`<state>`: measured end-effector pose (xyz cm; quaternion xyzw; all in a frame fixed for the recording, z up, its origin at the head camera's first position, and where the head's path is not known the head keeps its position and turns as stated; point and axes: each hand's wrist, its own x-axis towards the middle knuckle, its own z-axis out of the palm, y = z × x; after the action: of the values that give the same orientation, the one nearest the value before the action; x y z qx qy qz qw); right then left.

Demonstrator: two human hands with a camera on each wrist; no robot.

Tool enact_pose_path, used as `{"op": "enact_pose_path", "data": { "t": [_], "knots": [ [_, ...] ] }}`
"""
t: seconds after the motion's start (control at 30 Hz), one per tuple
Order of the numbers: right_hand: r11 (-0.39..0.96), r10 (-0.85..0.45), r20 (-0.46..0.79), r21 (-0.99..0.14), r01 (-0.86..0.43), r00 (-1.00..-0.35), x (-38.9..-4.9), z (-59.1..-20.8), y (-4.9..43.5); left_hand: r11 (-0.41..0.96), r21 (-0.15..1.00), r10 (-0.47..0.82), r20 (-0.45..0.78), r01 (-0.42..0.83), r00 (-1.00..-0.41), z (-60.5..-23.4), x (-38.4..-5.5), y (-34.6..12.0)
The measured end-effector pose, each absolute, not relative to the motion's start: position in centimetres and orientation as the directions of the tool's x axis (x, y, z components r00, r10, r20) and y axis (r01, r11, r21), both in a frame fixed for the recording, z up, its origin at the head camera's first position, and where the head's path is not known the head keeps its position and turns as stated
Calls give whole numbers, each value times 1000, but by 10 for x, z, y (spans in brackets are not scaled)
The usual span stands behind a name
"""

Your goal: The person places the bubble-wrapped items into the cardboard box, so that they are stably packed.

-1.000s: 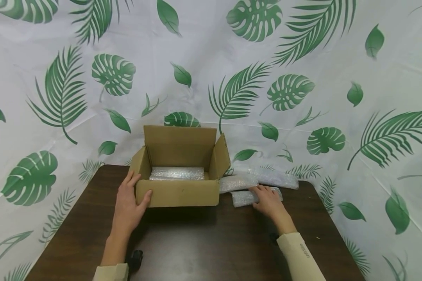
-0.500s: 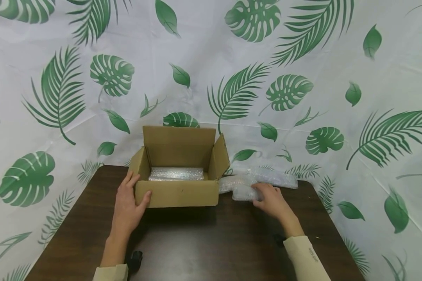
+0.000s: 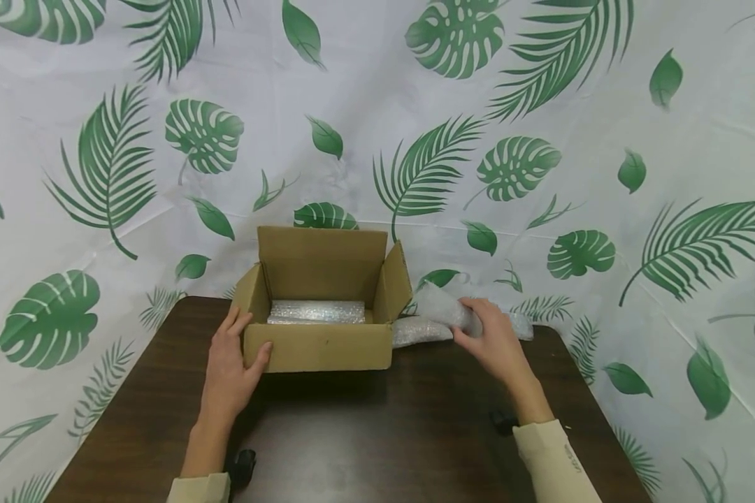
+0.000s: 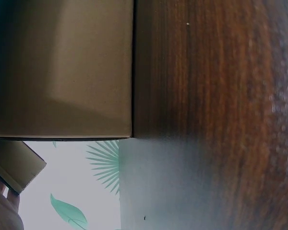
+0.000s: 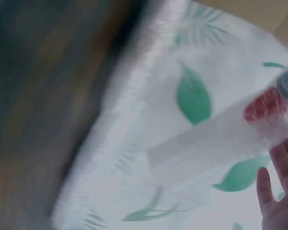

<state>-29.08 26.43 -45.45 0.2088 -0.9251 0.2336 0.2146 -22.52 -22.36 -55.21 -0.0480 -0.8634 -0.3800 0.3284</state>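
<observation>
An open cardboard box (image 3: pixel 317 347) stands on the table with its flaps raised. My left hand (image 3: pixel 229 360) grips its front left corner, thumb on the front flap and fingers at the left side. Inside lie bubble-wrapped packages (image 3: pixel 317 311). To the right of the box, my right hand (image 3: pixel 493 339) holds a bubble-wrapped package (image 3: pixel 439 307) by one end, raised and tilted. The right wrist view shows something red (image 5: pixel 266 104) and dark through that wrap; its kind is unclear. More bubble-wrapped packages (image 3: pixel 418 331) lie below and behind it.
The dark wooden table (image 3: pixel 352 440) extends in front of the box and to both sides. A white cloth with green leaves (image 3: pixel 352 175) hangs behind the table. The box's right flap (image 3: pixel 398 279) slants outward toward the packages.
My right hand has picked up the nearest bubble-wrapped package from the table and lifted it, its free end now tilted up. My left hand has stayed on the box.
</observation>
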Motion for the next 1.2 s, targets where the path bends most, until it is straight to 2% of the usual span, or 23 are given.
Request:
{"op": "enact_pose_path", "data": {
  "t": [0.2,0.53,0.97,1.07,1.2],
  "knots": [
    [729,-261,670,-334,-597,-695,-285,-418,253,711,614,-160,616,342,-772,-552,-226,-223],
    [704,-171,755,-355,-614,-633,-275,-356,214,709,615,-160,617,345,-770,-552,-226,-224],
    [677,-324,836,-122,-725,-444,-279,-304,126,703,604,-151,642,375,-752,-553,-227,-225],
    [644,-374,822,-102,-759,-428,-281,-296,100,698,610,-157,641,375,-751,-553,-227,-225],
    [626,-449,771,-90,-775,-452,-287,-293,66,695,608,-153,647,385,-747,-552,-227,-225]
  ]
}}
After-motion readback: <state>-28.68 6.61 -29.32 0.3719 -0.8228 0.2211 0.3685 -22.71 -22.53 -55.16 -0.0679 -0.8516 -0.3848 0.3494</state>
